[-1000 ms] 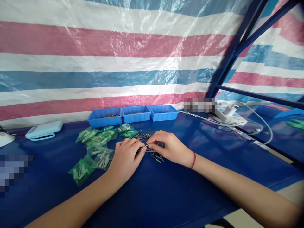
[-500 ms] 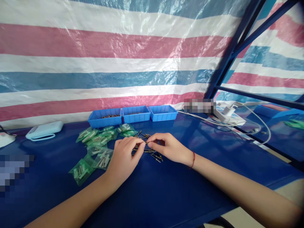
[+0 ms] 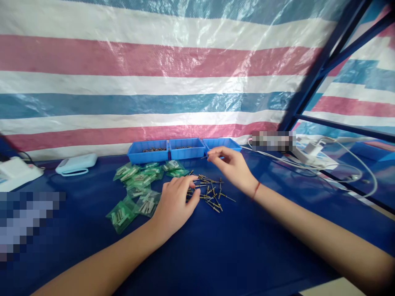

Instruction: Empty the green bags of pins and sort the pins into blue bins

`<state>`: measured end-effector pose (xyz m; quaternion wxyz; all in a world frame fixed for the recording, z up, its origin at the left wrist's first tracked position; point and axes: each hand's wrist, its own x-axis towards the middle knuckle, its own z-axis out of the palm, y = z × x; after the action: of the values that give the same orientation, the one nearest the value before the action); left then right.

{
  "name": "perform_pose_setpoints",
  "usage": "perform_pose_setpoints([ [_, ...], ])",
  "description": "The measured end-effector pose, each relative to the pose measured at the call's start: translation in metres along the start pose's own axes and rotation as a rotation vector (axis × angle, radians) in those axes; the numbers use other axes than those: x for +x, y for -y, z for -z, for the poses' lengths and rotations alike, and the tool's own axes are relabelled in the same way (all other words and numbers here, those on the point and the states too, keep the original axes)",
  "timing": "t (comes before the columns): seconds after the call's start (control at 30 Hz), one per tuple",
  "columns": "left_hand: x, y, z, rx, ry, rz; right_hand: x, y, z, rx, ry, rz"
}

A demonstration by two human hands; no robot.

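My right hand [image 3: 232, 166] is raised in front of the blue bins, thumb and fingers pinched on a thin blind rivet [image 3: 204, 157] whose end sticks out to the left. My left hand [image 3: 175, 201] hovers at the left side of a loose pile of blind rivets [image 3: 212, 198], its thumb and forefinger apart with nothing visible between them. Part of the pile is hidden behind that hand. Several green zip bags [image 3: 121, 214] with metal pieces in them lie left of my left hand.
Along the back stand a left blue bin [image 3: 148, 157] and a middle blue bin [image 3: 187, 153], both with small parts, and a right blue bin [image 3: 219, 142] partly behind my right hand. A light-blue case [image 3: 76, 163] lies left; white cables [image 3: 286, 162] and a power strip [image 3: 317, 154] lie right.
My right hand has moved away from my left hand, up toward the bins, with a rivet in its fingers. The left hand's fingers have parted. The view has shifted slightly.
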<state>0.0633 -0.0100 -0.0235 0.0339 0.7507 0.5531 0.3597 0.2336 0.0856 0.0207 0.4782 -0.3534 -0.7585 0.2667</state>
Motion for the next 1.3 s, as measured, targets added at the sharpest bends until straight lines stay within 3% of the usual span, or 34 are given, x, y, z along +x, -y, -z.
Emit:
perform_pose_setpoints([
  [0.17, 0.0, -0.001, 0.005, 0.044, 0.039, -0.023, 0.062, -0.021, -0.022, -0.31, -0.003, 0.085],
  [0.27, -0.001, 0.0, 0.006, 0.066, 0.045, 0.0, 0.077, -0.026, -0.032, -0.343, 0.058, 0.064],
  [0.37, -0.002, 0.003, 0.005, 0.084, 0.041, 0.045, 0.062, -0.025, -0.027, -0.351, 0.148, 0.073],
  [0.5, -0.002, 0.005, 0.004, 0.082, 0.049, 0.06, 0.024, -0.023, -0.009, -0.457, 0.432, 0.104],
  [0.57, -0.002, 0.005, 0.003, 0.075, 0.059, 0.058, 0.01, -0.025, -0.004, -0.514, 0.504, 0.12],
  [0.93, -0.002, 0.006, 0.003, 0.042, 0.082, 0.063, -0.007, -0.034, -0.01, -0.436, 0.483, 0.101],
  [1.03, -0.002, 0.005, 0.004, 0.037, 0.069, 0.082, -0.011, -0.027, -0.009, -0.249, 0.41, -0.002],
  [1.2, -0.002, 0.003, 0.007, 0.015, 0.006, 0.03, -0.025, -0.001, -0.012, 0.433, 0.297, -0.357],
  [1.3, -0.002, 0.002, 0.009, 0.002, -0.03, -0.012, -0.033, 0.012, -0.017, 0.657, 0.26, -0.51],
])
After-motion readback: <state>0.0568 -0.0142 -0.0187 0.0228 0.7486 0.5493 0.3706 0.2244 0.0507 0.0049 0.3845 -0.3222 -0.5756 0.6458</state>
